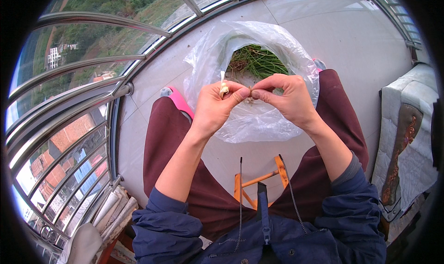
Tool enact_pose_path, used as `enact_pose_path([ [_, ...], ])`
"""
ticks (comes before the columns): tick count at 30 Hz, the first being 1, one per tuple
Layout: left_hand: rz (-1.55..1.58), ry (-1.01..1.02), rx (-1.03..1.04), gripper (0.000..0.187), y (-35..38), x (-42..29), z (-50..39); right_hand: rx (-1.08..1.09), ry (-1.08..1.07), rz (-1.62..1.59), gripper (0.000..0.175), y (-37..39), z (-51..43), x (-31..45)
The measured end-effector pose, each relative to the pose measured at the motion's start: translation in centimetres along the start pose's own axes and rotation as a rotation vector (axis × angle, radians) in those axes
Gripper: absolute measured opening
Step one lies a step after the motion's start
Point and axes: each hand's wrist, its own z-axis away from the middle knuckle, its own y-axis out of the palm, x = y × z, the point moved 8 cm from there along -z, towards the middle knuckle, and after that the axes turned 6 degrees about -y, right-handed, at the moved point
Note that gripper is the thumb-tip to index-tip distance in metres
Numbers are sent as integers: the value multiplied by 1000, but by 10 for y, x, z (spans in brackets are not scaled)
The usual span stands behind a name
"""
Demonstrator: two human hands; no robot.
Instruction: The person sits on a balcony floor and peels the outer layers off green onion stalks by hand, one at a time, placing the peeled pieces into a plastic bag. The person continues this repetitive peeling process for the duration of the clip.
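Note:
Over an opened clear plastic bag (pixel 256 128), my two hands meet at the fingertips. My left hand (pixel 216 104) pinches a small plant piece (pixel 250 89) between thumb and forefinger; a pale bulb with a white stalk (pixel 223 88) is also tucked among its fingers. My right hand (pixel 288 95) pinches the same small piece from the other side. What the piece is exactly is too small to tell. Inside the bag, beyond the hands, lie thin green stalks (pixel 265 61) with brownish roots (pixel 241 60).
The bag rests on a tiled floor (pixel 343 38) between my knees. A wooden stool (pixel 260 179) is beneath me. Metal railing (pixel 97 57) and glass run along the left and far side. A padded seat (pixel 406 132) stands at right, folded cloths (pixel 116 212) at lower left.

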Motion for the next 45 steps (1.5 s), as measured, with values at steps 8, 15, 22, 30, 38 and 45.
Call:
enact_pose_path([
  [8, -188, 152, -30, 12, -1, -12, 1, 41, 93, -64, 10, 4, 3, -3],
  [15, -313, 191, -89, 10, 2, -15, 4, 28, 112, -85, 9, 6, 4, -7],
  [22, -388, 200, -95, 10, 7, -19, 7, 34, 146, -112, 10, 5, 6, -11],
  [30, -239, 147, 14, 10, 7, -19, 7, 100, 237, -321, 10, 5, 5, -16],
  [38, -91, 23, 29, 16, 0, -5, 1, 108, 412, -220, 13, 1, 11, -33],
  [45, -102, -55, 13, 17, -2, -5, 2, 173, 173, 231, 14, 3, 11, -29],
])
